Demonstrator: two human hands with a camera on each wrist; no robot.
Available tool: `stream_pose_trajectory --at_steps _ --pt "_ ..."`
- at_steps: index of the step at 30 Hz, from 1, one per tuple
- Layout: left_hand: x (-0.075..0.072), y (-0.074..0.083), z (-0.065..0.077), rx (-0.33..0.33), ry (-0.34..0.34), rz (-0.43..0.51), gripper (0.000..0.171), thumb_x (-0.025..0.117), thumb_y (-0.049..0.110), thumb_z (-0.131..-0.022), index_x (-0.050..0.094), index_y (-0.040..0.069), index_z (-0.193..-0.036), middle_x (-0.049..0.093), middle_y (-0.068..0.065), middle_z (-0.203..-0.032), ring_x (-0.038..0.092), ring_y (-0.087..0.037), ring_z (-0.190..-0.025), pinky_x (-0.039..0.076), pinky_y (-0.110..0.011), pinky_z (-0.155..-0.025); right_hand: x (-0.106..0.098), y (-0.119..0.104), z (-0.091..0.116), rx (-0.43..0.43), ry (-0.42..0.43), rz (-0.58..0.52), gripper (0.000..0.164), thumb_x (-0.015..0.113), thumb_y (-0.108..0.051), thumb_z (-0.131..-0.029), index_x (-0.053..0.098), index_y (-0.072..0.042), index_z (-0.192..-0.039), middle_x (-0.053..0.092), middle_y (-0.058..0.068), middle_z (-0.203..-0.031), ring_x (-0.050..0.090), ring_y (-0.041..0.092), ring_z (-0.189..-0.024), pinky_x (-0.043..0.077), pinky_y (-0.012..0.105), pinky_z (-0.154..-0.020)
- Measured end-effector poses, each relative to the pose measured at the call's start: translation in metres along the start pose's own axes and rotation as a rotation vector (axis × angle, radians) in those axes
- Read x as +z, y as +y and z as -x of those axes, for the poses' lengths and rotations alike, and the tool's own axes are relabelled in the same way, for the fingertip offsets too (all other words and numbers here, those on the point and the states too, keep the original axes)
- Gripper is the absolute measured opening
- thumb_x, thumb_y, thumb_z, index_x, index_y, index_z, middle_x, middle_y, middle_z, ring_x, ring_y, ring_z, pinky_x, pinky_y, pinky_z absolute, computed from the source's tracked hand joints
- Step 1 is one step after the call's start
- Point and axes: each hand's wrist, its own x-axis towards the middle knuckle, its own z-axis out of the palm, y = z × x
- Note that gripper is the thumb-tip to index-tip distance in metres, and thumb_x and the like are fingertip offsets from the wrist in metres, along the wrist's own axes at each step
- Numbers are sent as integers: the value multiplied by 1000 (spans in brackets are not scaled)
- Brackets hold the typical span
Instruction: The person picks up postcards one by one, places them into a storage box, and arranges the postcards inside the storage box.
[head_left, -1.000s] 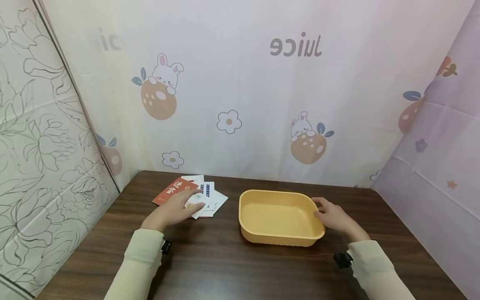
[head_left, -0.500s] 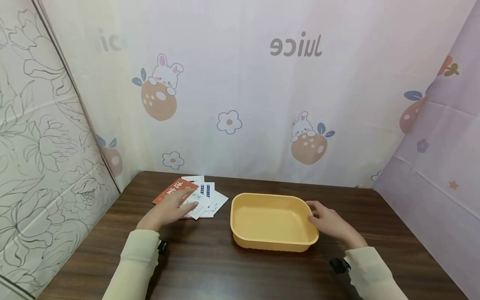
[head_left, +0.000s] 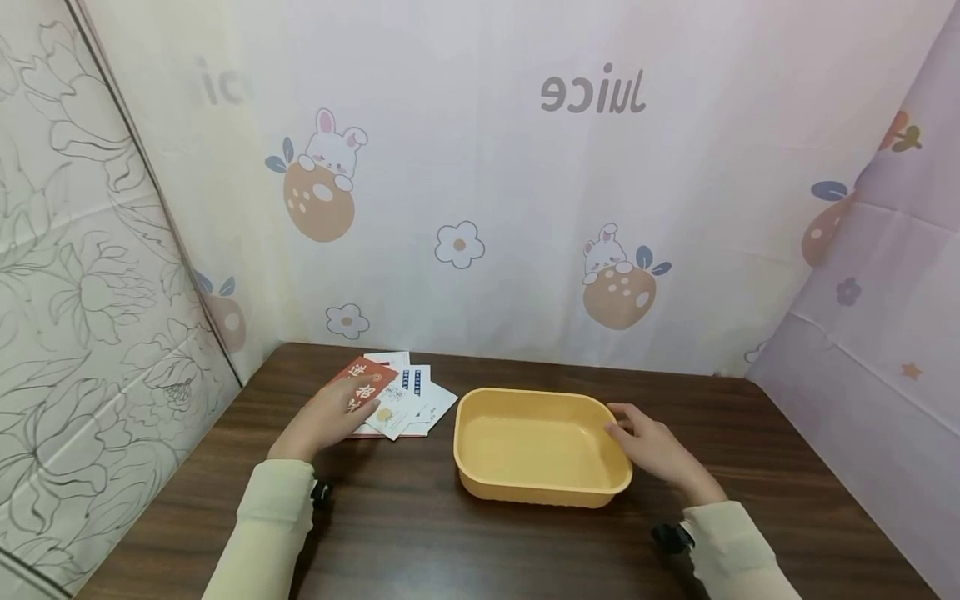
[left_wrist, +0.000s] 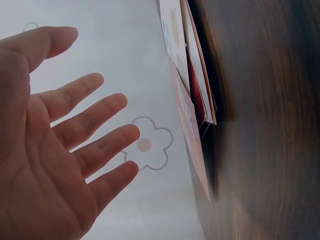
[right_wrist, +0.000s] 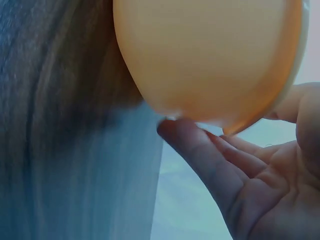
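My left hand [head_left: 324, 417] hovers above the left part of a small pile of papers, with its fingers spread and nothing held, as the left wrist view also shows. In that pile a red card [head_left: 382, 372] with light characters overlaps several white cards [head_left: 396, 408] with blue and gold print. From the side, in the left wrist view, the red card [left_wrist: 187, 115] leans slightly over the stack. On the right, my right hand [head_left: 651, 446] pinches the right end of a yellow plastic basin [head_left: 536, 493], thumb over the rim and fingers [right_wrist: 200, 150] against the outer wall.
A dark wood-grain table [head_left: 420, 542] bears everything. Behind it hangs a printed curtain [head_left: 465, 183] right at the far edge, and a flower-patterned panel [head_left: 97, 292] stands along the left. The basin sits to the right of the cards.
The yellow basin has slid left and a little nearer, with my right hand on its end. My left hand has drawn back leftward, showing more of the white cards.
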Motion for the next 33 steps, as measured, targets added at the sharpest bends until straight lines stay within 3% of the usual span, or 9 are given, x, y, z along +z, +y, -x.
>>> stream_pose_trajectory --at_steps 5,12,27,33 --pt "-2 -2 2 -53 -17 29 52 61 29 -99 52 2 -143 53 -23 -142 48 -42 -131 37 -61 -105 7 4 -4 28 15 -26 66 45 -39 -108 25 3 -155 46 34 -143 57 42 -121 53 49 -90" --pt "-3 -4 4 -87 -35 42 54 61 33 -99 51 4 -144 51 -23 -143 47 -43 -131 38 -63 -104 14 5 -9 30 18 -72 60 40 -32 -110 22 3 -156 44 35 -142 61 37 -114 54 46 -85" --pt "-2 -13 3 -114 -32 50 55 61 29 -99 50 -1 -144 51 -28 -141 47 -45 -129 37 -65 -103 27 7 -10 -3 28 -112 53 44 -31 -109 37 3 -149 56 26 -133 66 20 -95 54 35 -78" --pt "-4 -18 3 -145 -38 54 58 59 33 -100 48 -3 -144 50 -29 -141 46 -46 -129 36 -66 -103 28 8 -9 5 30 -129 54 43 -35 -109 40 3 -146 57 22 -131 64 21 -99 53 38 -84"
